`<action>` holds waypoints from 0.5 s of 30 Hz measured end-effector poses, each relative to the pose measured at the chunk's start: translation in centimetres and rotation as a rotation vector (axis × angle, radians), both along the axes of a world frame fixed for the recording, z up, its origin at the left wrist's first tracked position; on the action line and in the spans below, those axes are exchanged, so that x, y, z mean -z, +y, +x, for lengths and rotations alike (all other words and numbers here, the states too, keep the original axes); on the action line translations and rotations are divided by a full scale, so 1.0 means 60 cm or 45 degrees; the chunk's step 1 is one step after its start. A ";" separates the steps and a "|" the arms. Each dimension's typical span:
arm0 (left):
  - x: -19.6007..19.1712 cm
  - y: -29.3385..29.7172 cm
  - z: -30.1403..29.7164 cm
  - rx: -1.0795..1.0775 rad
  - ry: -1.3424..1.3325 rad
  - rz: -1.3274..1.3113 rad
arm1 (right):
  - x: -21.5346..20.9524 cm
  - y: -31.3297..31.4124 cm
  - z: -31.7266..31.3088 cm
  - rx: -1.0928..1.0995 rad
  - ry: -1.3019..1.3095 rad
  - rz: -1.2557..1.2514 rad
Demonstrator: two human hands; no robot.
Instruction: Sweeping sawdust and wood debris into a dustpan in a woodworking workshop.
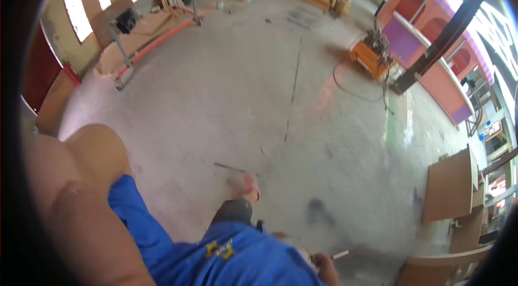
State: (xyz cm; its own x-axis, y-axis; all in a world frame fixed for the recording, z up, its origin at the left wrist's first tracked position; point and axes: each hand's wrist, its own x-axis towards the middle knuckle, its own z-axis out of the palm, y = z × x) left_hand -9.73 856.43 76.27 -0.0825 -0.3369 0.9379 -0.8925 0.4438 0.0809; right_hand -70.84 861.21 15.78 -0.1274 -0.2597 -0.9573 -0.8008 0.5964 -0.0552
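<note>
My left arm (91,221) is bent and raised very near the view at the lower left, coming out of a blue sleeve. Its hand lies outside the picture. At the bottom edge, in front of my blue shirt (253,259), shows part of my right hand (326,270). It appears closed around a thin pale stick (341,255), whose light end sticks out to the right. What kind of stick it is I cannot make out. Below the shirt, a foot in a pink shoe (251,186) stands on the concrete floor (216,102).
A wheeled metal frame (156,35) with boards stands at the far left. An orange air compressor (372,56) with a trailing hose sits beside a dark post (442,38). Behind are pink and purple booths (410,38). Brown wooden panels (448,186) stand at the right.
</note>
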 end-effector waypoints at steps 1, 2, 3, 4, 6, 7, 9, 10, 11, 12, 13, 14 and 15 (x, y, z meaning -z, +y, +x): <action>0.036 0.053 0.099 -0.110 0.103 0.082 | 0.050 0.042 -0.120 -0.138 0.133 0.104; 0.035 0.005 0.100 -0.051 0.084 0.139 | 0.015 0.031 -0.080 -0.076 0.115 0.150; 0.038 0.026 0.161 0.001 0.050 0.231 | -0.091 0.001 0.011 -0.019 -0.114 -0.224; 0.031 -0.014 0.174 -0.005 0.087 0.303 | -0.239 -0.096 0.136 -0.024 -0.274 -0.618; 0.010 -0.128 0.182 -0.007 0.139 0.377 | -0.293 -0.116 0.162 -0.038 -0.418 -1.020; -0.008 -0.196 0.151 -0.011 0.131 0.400 | -0.242 -0.152 0.156 -0.035 -0.242 -0.880; -0.032 -0.262 0.140 -0.027 0.078 0.447 | -0.128 -0.251 0.156 -0.027 0.066 -0.592; -0.039 -0.309 0.146 -0.006 0.085 0.475 | -0.075 -0.269 0.142 -0.014 0.259 -0.439; -0.007 -0.424 0.123 0.309 -0.177 0.011 | -0.039 -0.260 0.121 0.001 0.448 -0.281; 0.025 -0.484 0.119 0.180 -0.170 0.184 | -0.045 -0.301 0.164 -0.017 0.409 -0.271; 0.074 -0.535 0.141 0.098 -0.166 0.361 | -0.077 -0.339 0.183 -0.047 0.313 -0.280; 0.120 -0.576 0.169 0.064 -0.148 0.649 | -0.132 -0.414 0.250 -0.080 0.221 -0.285; 0.174 -0.611 0.200 0.046 -0.114 0.939 | -0.189 -0.445 0.297 -0.100 0.145 -0.284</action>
